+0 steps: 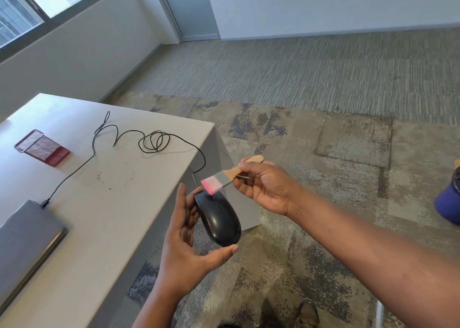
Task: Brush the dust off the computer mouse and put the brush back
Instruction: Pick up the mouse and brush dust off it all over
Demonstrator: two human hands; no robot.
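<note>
My left hand [184,238] cradles a glossy black computer mouse [219,220] in the air just past the table's right edge, fingers behind it and thumb under its rear end. My right hand [263,188] grips a small brush [224,177] by its wooden handle. The brush has a metal ferrule and pink bristles, and the bristle tips touch the front end of the mouse near its buttons. The mouse's black cable [149,141] runs back over the table in loose loops.
A grey table [112,203] fills the lower left. A red mesh holder [41,147] lies on its side at the table's left. A closed grey laptop [25,243], with the cable plugged in, sits at the near left. Patterned carpet lies to the right, with a blue object [448,203] at the far right edge.
</note>
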